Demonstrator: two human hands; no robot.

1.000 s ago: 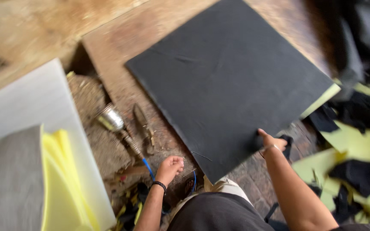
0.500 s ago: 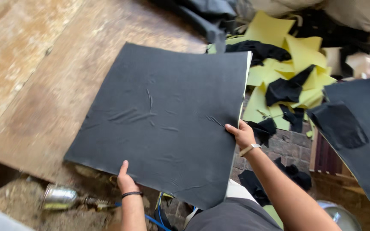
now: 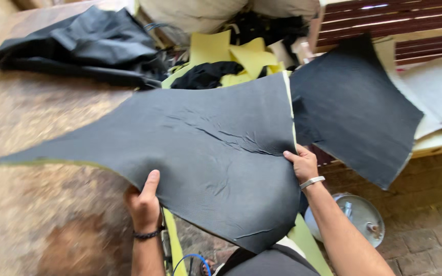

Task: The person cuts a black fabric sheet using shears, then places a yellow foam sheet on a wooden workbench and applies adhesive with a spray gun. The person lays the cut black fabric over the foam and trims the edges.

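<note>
I see a large dark grey foam sheet (image 3: 205, 153) with a ribbed top face and a thin yellow backing along its edges, held up in the middle of the view above a worn wooden table (image 3: 31, 128). The sheet sags and creases across its middle, and one corner stretches to a long point far out to the left over the table. My left hand (image 3: 143, 203) is clamped on the sheet's near edge, thumb lying on the top face and fingers tucked underneath; a dark beaded band sits at that wrist. My right hand (image 3: 303, 164) grips the sheet's right edge the same way, thumb on top, with a silver bracelet (image 3: 312, 182) at the wrist.

Just to the right, a second dark sheet (image 3: 354, 110) lies tilted over the edge of a low bench, its lower corner hanging toward the brick floor (image 3: 425, 235). Below it, near my right forearm, stands a round metal tin (image 3: 359, 217). Behind the held sheet there is a heap of yellow foam offcuts (image 3: 231, 53) mixed with black scraps, and at the far left of the table a crumpled black fabric (image 3: 83, 43)
</note>
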